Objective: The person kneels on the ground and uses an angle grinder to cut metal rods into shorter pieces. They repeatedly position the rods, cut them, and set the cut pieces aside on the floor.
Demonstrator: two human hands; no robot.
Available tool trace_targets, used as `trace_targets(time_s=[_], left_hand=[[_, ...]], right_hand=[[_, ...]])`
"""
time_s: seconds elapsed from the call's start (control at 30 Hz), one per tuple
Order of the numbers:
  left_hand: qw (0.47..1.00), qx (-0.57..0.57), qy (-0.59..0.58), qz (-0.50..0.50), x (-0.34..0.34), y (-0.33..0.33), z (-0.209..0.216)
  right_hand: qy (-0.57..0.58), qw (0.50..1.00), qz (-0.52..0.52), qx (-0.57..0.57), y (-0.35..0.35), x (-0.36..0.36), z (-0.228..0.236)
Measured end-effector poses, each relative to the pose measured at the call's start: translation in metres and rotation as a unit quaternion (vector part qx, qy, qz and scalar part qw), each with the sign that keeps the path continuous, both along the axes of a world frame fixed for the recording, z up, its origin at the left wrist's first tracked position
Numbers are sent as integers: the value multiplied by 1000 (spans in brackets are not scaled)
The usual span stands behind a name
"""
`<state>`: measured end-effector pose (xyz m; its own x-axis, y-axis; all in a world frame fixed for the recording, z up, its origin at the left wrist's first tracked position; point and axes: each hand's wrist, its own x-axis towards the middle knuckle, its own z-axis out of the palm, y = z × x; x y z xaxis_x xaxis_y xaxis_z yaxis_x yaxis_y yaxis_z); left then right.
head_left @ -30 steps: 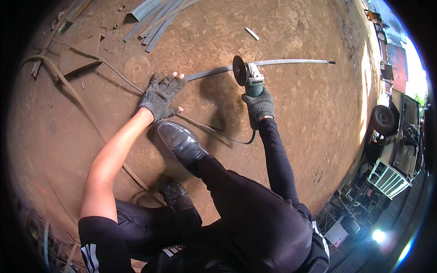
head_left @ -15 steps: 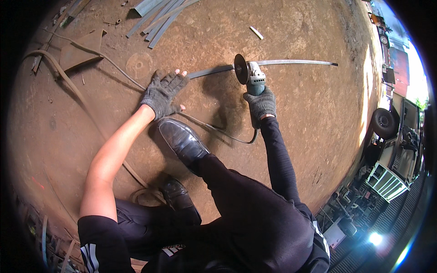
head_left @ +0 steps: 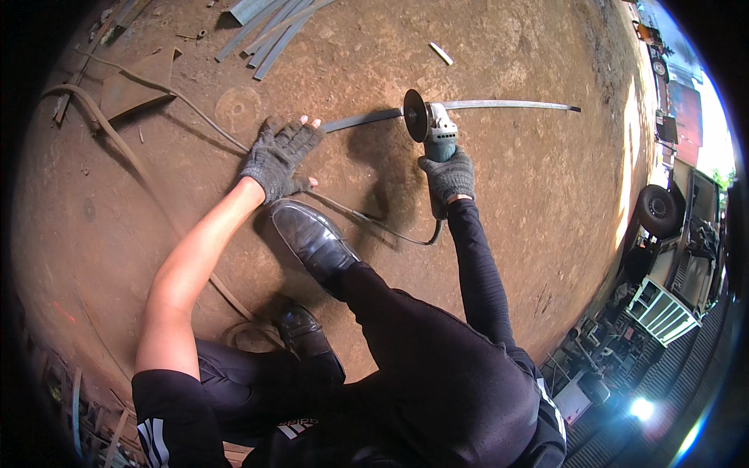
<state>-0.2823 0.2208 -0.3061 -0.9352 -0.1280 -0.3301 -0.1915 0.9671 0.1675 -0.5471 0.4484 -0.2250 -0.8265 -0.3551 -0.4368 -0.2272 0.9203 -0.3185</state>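
Observation:
My right hand (head_left: 451,176), in a grey knit glove, is wrapped round the body of an angle grinder (head_left: 441,132). Its dark cutting disc (head_left: 416,115) stands on edge over a long, thin metal strip (head_left: 507,104) lying on the ground; whether the disc touches it I cannot tell. To the left, my gloved left hand (head_left: 278,160) lies flat at the strip's near-left end, fingers stretched and bare at the tips. That end is hidden under the hand. The grinder's cord (head_left: 406,236) loops from its rear back toward my left hand.
My black shoe (head_left: 310,238) rests just below my left hand. Several metal bars (head_left: 281,35) lie at the far left, near a rusty angled plate (head_left: 140,82) and a hose (head_left: 117,136). A small white stick (head_left: 441,53) lies beyond the grinder. A vehicle (head_left: 686,242) stands at right.

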Motion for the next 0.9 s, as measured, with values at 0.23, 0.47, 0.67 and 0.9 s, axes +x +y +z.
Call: trace_targets(time_s=[0.23, 0.47, 0.67, 0.9], left_hand=[[1000, -11, -5, -1, -1, 0, 7], [1000, -8, -3, 0, 1, 0, -1], [1000, -12, -6, -3, 0, 0, -1], [1000, -10, -6, -6, 3, -1, 1]], right_hand=[[4, 1000, 5, 17, -3, 2, 2], [1, 1000, 4, 16, -5, 4, 3], [5, 1000, -2, 18, -2, 4, -1], [-40, 998, -34, -44, 3, 4, -10]])
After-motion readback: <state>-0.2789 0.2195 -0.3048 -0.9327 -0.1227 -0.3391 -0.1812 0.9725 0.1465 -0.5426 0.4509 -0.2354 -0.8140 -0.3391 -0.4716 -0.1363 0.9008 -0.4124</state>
